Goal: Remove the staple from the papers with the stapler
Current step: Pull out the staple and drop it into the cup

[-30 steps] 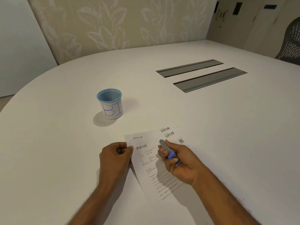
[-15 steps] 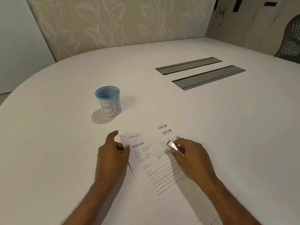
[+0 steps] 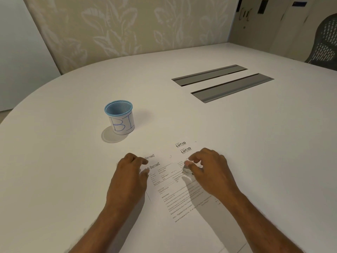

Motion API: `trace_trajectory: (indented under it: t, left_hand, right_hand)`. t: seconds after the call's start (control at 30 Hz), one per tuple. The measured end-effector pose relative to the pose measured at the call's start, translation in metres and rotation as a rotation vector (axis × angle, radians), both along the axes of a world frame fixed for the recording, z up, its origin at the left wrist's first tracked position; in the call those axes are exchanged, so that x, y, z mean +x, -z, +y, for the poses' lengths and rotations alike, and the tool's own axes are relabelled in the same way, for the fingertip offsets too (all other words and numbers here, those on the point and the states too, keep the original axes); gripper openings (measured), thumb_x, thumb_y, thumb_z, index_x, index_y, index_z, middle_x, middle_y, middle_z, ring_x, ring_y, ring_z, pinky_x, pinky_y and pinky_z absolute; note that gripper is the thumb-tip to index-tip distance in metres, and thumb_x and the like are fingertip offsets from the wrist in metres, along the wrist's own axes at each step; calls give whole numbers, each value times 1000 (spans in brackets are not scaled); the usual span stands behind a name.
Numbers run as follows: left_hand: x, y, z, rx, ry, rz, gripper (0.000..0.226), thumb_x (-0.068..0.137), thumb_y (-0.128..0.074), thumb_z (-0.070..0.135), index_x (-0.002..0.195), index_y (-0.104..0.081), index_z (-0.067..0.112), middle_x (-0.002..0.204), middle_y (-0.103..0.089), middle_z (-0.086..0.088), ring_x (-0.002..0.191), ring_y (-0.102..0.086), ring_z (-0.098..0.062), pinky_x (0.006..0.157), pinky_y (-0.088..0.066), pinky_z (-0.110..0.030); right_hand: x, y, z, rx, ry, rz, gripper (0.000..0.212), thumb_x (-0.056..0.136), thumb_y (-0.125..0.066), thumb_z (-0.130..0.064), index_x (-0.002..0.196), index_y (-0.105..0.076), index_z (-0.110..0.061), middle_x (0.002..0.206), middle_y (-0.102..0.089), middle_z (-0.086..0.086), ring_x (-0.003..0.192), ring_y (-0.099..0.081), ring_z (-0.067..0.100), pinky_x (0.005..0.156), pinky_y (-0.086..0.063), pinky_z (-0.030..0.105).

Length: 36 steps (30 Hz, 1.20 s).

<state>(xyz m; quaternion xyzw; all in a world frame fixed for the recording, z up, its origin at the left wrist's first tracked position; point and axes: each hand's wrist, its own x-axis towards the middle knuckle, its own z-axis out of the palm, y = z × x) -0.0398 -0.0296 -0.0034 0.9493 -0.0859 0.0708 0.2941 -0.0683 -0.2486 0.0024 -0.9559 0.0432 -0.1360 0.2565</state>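
The papers (image 3: pixel 175 181) lie flat near the table's (image 3: pixel 237 143) near edge, the left hand (image 3: pixel 130 172) pressing their left edge, the right hand (image 3: pixel 207 170) pinching the stapler (image 3: pixel 186 170) over them; the staple looks not yet removed.

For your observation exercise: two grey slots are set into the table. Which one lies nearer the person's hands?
The longer slot, on the right and closer to the camera, is nearer the right hand. The other slot lies behind it, further up the table.
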Motion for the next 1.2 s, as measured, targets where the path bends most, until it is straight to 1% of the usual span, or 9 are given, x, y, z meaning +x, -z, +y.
trace_trajectory:
  t: [0.1,0.2,0.27,0.43,0.67,0.83,1.03,1.13,1.2]
  left_hand:
    - [-3,3,-6,11,83,-10,27,87,-66,30,113,-68,23,108,-59,9,101,-61,-16,83,-53,-29]
    - [-6,6,-13,33,130,-5,31,88,-64,36,116,-68,23,110,-60,9,104,-59,-12,85,-51,-26]
    - [-8,8,-14,60,127,-1,30,89,-62,37,115,-68,22,111,-61,8,107,-57,-13,87,-49,-25]
    - [-9,12,-13,61,108,-8,28,89,-62,37,110,-71,20,111,-61,8,108,-56,-13,85,-46,-24]
    - [-7,14,-14,62,102,0,33,90,-62,40,115,-70,21,113,-61,10,107,-56,-11,83,-45,-21]
    - [-6,17,-12,63,92,-4,32,88,-63,41,114,-70,22,112,-61,11,105,-57,-11,84,-47,-21]
    - [-4,15,-12,74,89,9,31,88,-63,41,112,-70,23,112,-61,11,105,-57,-11,83,-47,-23]
    - [-5,16,-11,69,86,13,30,88,-64,41,111,-70,22,111,-61,11,104,-58,-11,82,-47,-22]
    - [-5,16,-12,69,90,9,32,88,-64,42,112,-70,22,112,-61,11,104,-57,-11,83,-47,-23]
  right_hand:
    - [12,-9,1,48,-26,26,14,87,-62,-34,87,-70,-23,85,-68,-10,76,-61,7,81,-51,38]
    - [31,-15,5,33,-77,96,8,86,-65,-24,87,-72,-21,86,-71,-9,71,-61,4,66,-47,19]
    - [47,-13,9,48,-118,159,8,85,-65,-19,85,-73,-20,87,-73,-7,71,-62,3,60,-46,16]
    - [73,-4,18,112,-122,295,10,80,-73,-27,80,-69,-17,82,-70,-3,76,-64,13,66,-56,33]
    - [84,0,20,121,-112,304,14,76,-76,-30,75,-67,-19,78,-70,-2,76,-64,15,66,-55,34]
    - [82,5,22,83,-129,270,12,82,-70,-29,79,-67,-18,70,-60,-12,68,-58,9,66,-51,31]
    - [83,2,14,236,-161,321,12,88,-60,-21,87,-71,-17,96,-72,-1,86,-62,15,71,-53,36]
    - [81,0,14,222,-183,338,18,91,-53,-11,91,-71,-14,101,-70,-3,77,-57,5,65,-47,26]
    - [81,0,15,217,-179,343,17,91,-54,-14,95,-70,-14,100,-68,-3,78,-56,7,64,-47,26]
